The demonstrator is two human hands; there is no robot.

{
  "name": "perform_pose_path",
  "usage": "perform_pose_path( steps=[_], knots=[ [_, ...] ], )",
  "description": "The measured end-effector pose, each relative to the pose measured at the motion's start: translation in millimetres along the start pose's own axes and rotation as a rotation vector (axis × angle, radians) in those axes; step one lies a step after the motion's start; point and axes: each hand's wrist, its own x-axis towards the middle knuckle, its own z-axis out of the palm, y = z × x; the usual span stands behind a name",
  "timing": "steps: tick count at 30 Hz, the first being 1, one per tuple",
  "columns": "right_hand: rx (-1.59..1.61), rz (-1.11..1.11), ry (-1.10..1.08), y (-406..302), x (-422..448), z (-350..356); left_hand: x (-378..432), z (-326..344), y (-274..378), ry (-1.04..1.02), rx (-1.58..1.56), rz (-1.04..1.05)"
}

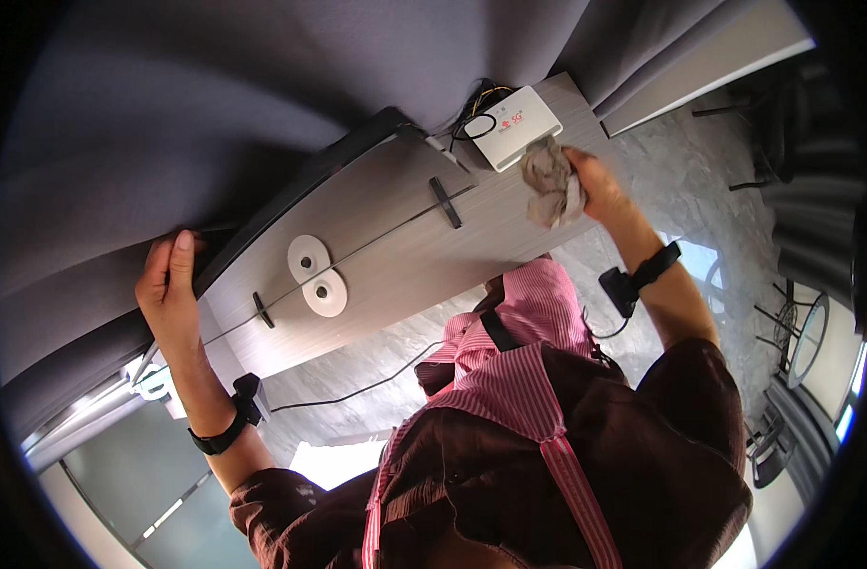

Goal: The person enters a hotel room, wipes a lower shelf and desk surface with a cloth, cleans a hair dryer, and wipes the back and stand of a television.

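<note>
My right hand (598,186) is closed on a crumpled grey-beige cloth (553,183), held by the front edge of a white router box (515,129) on the wood-grain cabinet (419,256). My left hand (169,284) is at the left end of a flat television's black top edge (312,174), by the grey curtain; its fingers are bent, and whether they grip anything cannot be told. The television stands on short black feet (445,203). Near its lower edge lies a white disc with a dark centre (325,291), apparently mirrored in the screen.
Black and yellow cables (479,107) bunch behind the router. A long grey curtain (191,92) hangs behind the television. A dark cord (362,390) runs over the marble-look floor (661,171). Round-topped furniture (809,341) and dark chairs stand at the far right.
</note>
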Motion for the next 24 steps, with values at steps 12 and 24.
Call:
perform_pose_path(
  steps=[12,24],
  knots=[
    [-0.164,-0.075,-0.364,-59,99,130,39,-21,-68,-0.055,0.053,-0.032],
    [-1.048,-0.068,-0.684,-9,262,271,106,-27,-147,-0.097,0.042,-0.032]
  ],
)
